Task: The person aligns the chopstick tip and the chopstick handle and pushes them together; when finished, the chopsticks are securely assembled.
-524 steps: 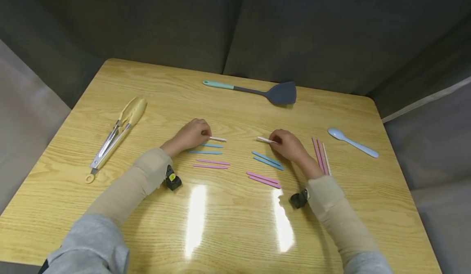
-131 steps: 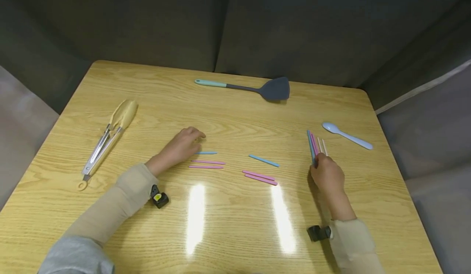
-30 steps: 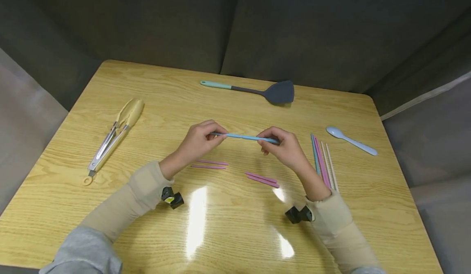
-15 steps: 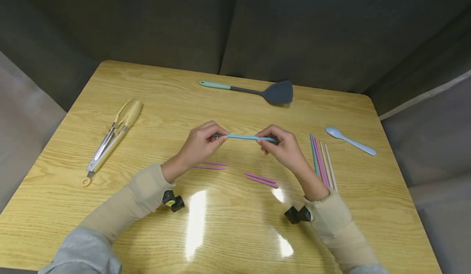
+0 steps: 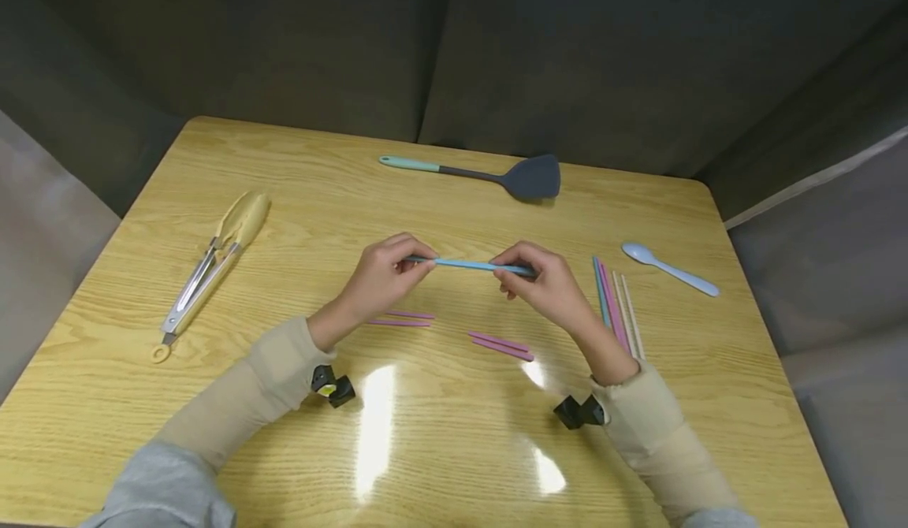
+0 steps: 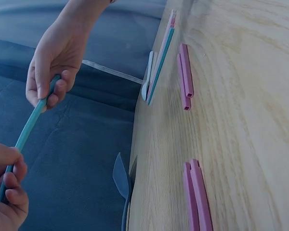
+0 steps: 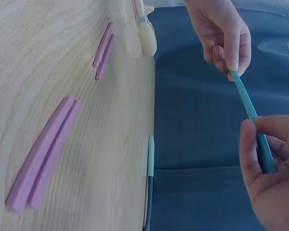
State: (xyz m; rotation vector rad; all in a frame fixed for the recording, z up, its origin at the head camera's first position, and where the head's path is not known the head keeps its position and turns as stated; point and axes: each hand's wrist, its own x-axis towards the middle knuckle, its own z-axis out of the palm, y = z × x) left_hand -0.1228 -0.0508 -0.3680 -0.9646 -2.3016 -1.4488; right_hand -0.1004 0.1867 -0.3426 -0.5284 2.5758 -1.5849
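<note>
On the person's side of the dark-grey, flat-bladed, mint-handled spatula [image 5: 514, 179], one slim blue stick [image 5: 464, 264] held in the air

Head view: the left hand [image 5: 379, 276] and right hand [image 5: 542, 280] each pinch an end of the stick above the pale wooden table [image 5: 454, 449], matching half a second ago. At 4.4 seconds ago, two separate blue pieces lay there, and the right hand was at the loose row of blue, pink and white sticks [image 5: 615, 307], right of the spatula. One short pink pair [image 5: 502, 348] and a second pink pair [image 5: 404, 324] remain, farther from the spatula than the held stick. Silver, cream-tipped tongs [image 5: 215, 278] lie to its left, a pale-blue spoon [image 5: 670, 269] to its right.

Left wrist view: the right thumb and fingers are clamped on the stick.

Right wrist view: the left fingers clamp its far end.
</note>
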